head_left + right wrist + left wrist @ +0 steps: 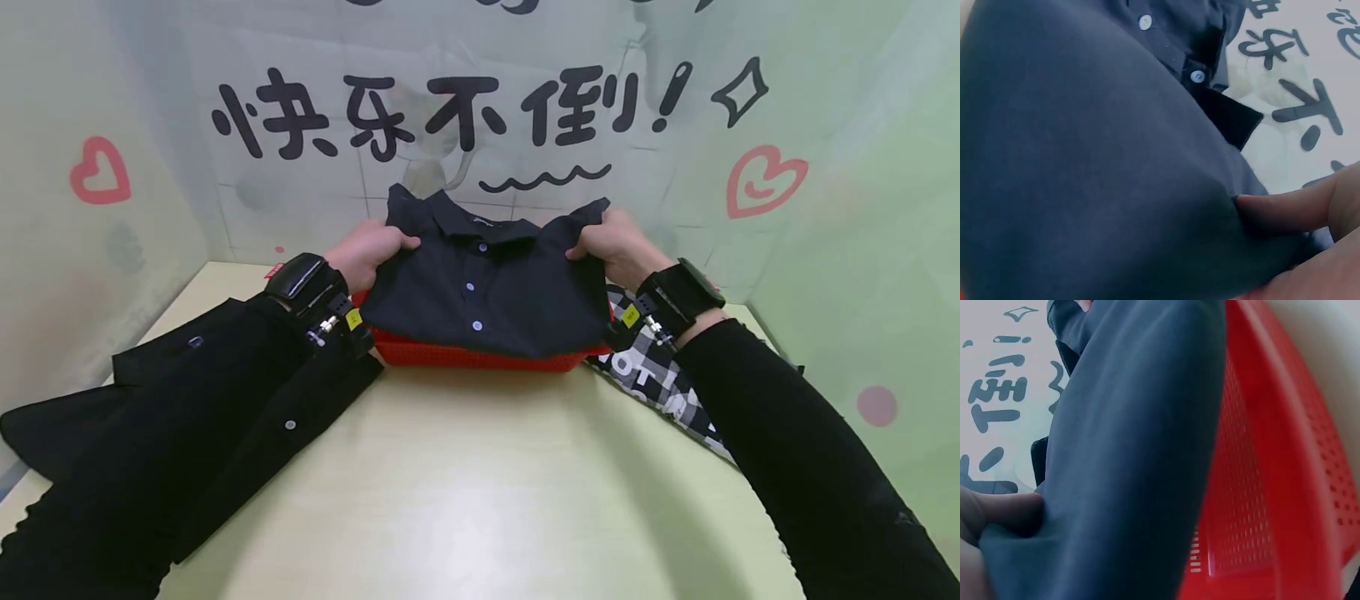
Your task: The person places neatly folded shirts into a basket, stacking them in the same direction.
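Note:
A dark navy button-up shirt (510, 292), folded with its collar at the top, is held up between both hands over a red plastic basket (465, 354). My left hand (372, 250) pinches the shirt at its left shoulder, thumb in front. At the opposite shoulder my right hand (617, 243) grips the cloth the same way. In the left wrist view the shirt's folded edge hangs beside the basket's perforated wall (1319, 437), and the bare basket floor shows below. White buttons (1197, 76) run down the shirt front in the right wrist view.
On the left of the table (465, 475) lies a black garment (315, 408) with a white button, partly under the left sleeve. A black-and-white checked garment (660, 379) with lettering lies at the right, partly behind the right forearm. A printed backdrop (465, 50) stands behind the basket.

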`<state>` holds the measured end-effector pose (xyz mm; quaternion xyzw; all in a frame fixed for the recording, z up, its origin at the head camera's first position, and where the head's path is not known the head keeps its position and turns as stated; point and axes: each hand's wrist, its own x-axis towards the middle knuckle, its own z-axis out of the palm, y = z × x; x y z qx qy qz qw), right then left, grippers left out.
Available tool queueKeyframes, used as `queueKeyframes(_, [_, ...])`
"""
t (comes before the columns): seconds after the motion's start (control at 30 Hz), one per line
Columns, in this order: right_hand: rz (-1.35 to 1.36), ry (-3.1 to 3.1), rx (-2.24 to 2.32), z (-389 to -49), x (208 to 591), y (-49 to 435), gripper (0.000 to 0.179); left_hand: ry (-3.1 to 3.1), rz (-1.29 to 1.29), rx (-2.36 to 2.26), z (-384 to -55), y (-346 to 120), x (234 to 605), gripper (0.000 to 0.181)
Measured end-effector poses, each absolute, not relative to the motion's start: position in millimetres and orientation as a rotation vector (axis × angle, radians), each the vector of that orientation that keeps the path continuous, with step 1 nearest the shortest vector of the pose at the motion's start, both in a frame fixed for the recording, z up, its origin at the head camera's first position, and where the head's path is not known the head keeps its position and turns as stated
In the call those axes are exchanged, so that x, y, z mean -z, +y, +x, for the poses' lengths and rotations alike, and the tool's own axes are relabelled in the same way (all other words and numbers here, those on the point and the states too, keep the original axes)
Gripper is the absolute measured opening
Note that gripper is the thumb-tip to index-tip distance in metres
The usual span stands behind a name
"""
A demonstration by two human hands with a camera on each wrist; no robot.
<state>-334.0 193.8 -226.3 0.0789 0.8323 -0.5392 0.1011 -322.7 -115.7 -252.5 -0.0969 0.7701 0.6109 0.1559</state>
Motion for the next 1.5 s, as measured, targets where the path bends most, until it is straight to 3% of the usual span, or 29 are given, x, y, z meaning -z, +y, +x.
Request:
queueKeyframes(0.2, [0.254, 2.487, 1.597, -348, 237, 193, 0.042, 2.272, -0.301, -1.703, -331, -115, 255, 0.057])
queueKeyframes(0.4, [0.294, 2.489, 1.502, -356, 251, 193, 0.057, 2.325, -0.383, -1.615, -344, -113, 269, 0.049])
queueKeyframes(0.57, [0.343, 2.492, 1.436, -360, 262, 193, 0.072, 2.469, -0.248, -1.415, -351, -113, 279, 0.048])
queueKeyframes(0.77, [0.371, 2.487, 1.416, -363, 268, 194, 0.056, 2.45, -0.189, -1.309, -349, -111, 272, 0.053])
queueKeyframes(1.1, [0.348, 2.477, 1.33, -366, 275, 192, 0.046, 2.354, -0.245, -1.39, -347, -115, 271, 0.044])
queueKeyframes(1.37, [0.36, 2.15, 1.489, -358, 266, 197, 0.063, 2.156, -0.296, -1.467, -336, -120, 260, 0.062])
queueKeyframes(1.5, [0.286, 2.179, 1.426, -351, 258, 195, 0.061, 2.113, -0.264, -1.529, -326, -119, 256, 0.064])
